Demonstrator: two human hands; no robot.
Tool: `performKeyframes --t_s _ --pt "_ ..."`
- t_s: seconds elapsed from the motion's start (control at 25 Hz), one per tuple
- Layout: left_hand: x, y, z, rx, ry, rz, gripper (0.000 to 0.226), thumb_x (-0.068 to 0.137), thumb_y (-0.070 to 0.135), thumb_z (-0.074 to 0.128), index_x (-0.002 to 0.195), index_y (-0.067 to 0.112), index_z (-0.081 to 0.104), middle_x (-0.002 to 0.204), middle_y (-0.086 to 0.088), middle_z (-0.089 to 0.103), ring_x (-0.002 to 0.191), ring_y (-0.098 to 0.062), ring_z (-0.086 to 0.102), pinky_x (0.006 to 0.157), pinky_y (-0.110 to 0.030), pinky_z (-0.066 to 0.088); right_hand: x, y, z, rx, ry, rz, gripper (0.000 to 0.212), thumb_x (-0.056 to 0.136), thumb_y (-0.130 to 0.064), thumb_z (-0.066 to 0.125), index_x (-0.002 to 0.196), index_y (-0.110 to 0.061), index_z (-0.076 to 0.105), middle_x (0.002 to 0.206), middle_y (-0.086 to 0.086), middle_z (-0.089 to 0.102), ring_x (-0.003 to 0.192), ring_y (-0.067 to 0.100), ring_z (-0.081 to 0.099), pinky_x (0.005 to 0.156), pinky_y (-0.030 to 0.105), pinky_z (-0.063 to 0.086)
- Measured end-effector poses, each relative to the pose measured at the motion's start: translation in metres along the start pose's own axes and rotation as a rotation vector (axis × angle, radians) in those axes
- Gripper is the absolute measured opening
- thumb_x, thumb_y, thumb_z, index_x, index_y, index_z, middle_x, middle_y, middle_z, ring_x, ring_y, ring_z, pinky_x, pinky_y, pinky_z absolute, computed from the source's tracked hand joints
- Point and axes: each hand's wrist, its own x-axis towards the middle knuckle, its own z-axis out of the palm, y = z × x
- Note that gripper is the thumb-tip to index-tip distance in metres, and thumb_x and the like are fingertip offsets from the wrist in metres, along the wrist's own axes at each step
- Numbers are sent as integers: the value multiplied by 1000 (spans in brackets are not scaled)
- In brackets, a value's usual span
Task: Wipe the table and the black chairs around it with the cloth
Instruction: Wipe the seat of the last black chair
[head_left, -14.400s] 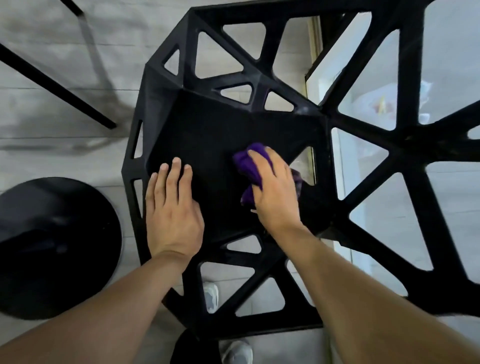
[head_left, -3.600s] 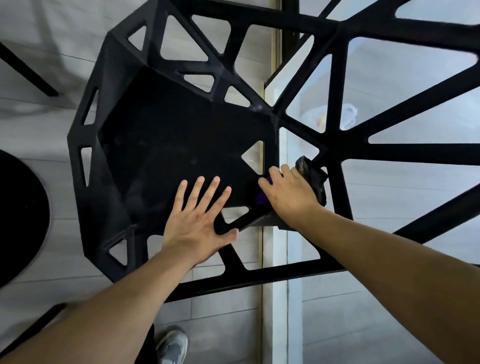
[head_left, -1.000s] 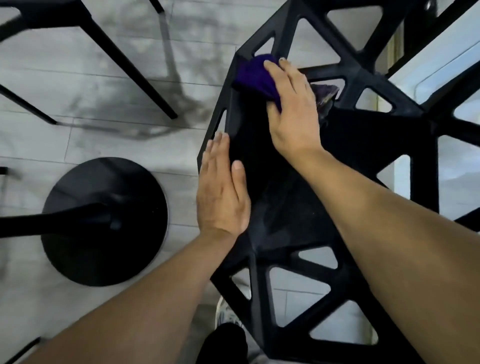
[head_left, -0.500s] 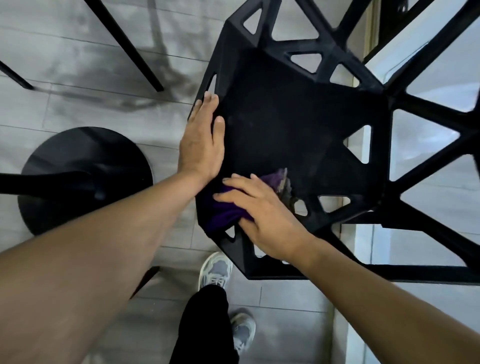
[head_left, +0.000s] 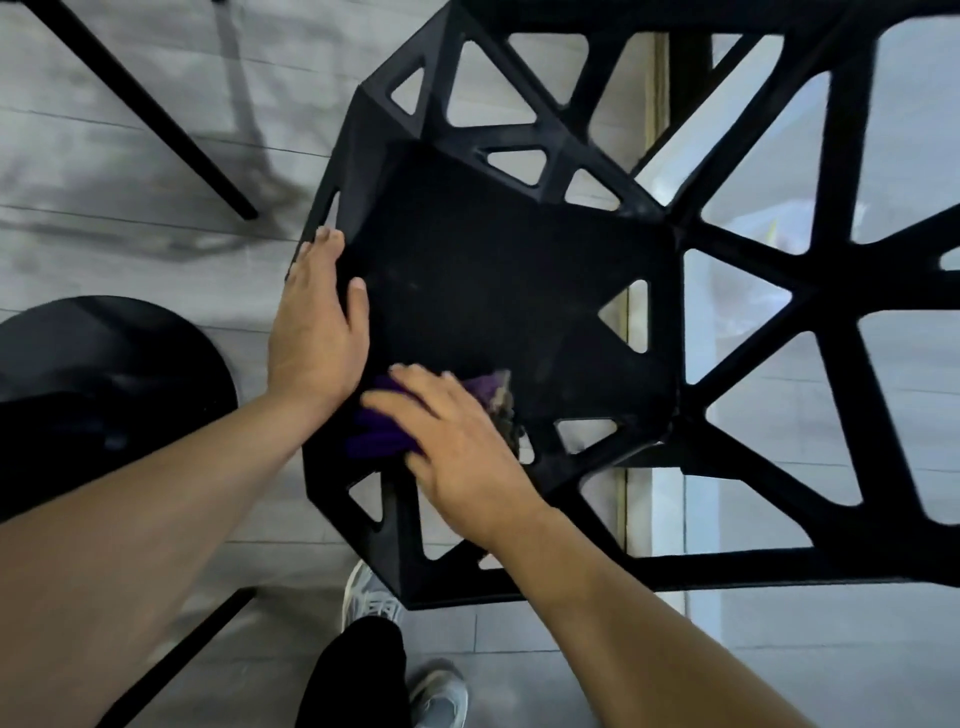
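Observation:
A black chair (head_left: 498, 280) with triangular cut-outs fills the middle of the head view, seen from above. My right hand (head_left: 457, 447) presses a purple cloth (head_left: 379, 431) flat onto the near left corner of the seat, fingers straight and spread over it. Most of the cloth is hidden under that hand. My left hand (head_left: 317, 332) rests on the chair's left rim, fingers straight along the edge and thumb on the seat.
A round black table base (head_left: 104, 384) lies on the grey floor at the left. Thin black legs (head_left: 156, 114) cross the upper left. A black lattice frame over glass (head_left: 810, 322) stands to the right. My shoes (head_left: 374, 597) are just below the chair.
Within the last second my right hand swept the cloth from the far left rim of the chair down to the near left corner. My left hand stayed on the left rim.

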Motion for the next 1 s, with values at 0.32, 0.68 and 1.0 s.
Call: performKeyframes --t_s 0.32,0.68,1.0 --pt "0 2 14 -166 82 -97 49 108 23 30 155 15 38 165 -1 31 155 -14 21 126 -25 15 36 77 -28 -223 673 700 57 94 -12 56 149 -17 42 159 10 34 149 30 26 120 51 26" --pt "-12 3 1 -272 190 -226 37 103 13 39 137 8 52 150 -6 48 140 -18 43 118 -30 33 81 70 -35 -97 328 270 68 90 -11 54 154 -24 36 162 7 30 149 25 29 123 40 22" --pt "-96 -29 -14 -11 -182 -49 62 110 39 24 163 21 -3 171 5 -6 157 -6 -4 128 -39 14 100 -16 19 -68 214 -25 66 88 -7 59 151 -21 43 157 4 38 149 20 28 125 39 17"
